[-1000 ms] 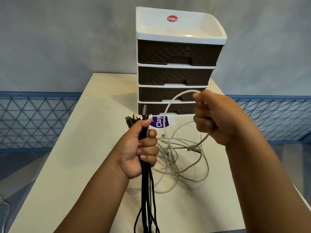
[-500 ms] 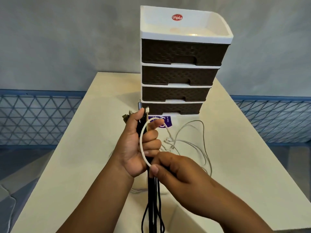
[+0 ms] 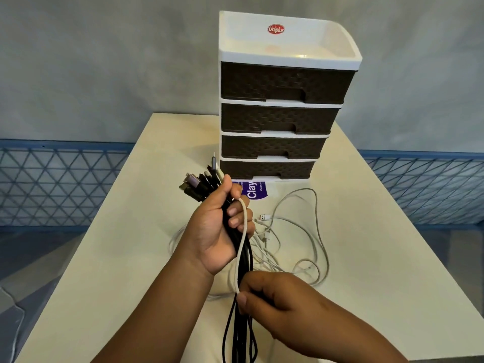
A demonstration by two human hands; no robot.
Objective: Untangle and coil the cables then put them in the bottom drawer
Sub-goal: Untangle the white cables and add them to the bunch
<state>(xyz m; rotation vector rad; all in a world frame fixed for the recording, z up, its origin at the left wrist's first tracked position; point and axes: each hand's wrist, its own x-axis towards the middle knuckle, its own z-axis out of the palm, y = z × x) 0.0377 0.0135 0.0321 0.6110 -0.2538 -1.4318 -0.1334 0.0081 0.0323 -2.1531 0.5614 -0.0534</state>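
My left hand (image 3: 214,229) grips a bundle of black cables (image 3: 242,323), held upright above the table, with several plugs (image 3: 199,184) sticking out over the fist. A white cable (image 3: 242,239) runs down across the left fingers. My right hand (image 3: 277,302) pinches that white cable just below the left hand, beside the hanging black strands. More white cables (image 3: 301,247) lie tangled on the table to the right. The bottom drawer (image 3: 264,169) of the brown and white drawer unit (image 3: 285,95) is closed.
The drawer unit stands at the far middle of the cream table (image 3: 104,258), with a purple label (image 3: 252,191) lying at its foot. A loose white USB plug (image 3: 265,217) rests near the tangle. Blue lattice railing (image 3: 60,184) runs behind both table sides.
My right hand drew the white cable from up near the drawers down along the black bundle. The loop that stood beside my left fingers is now pulled straight. My left hand closed round it.
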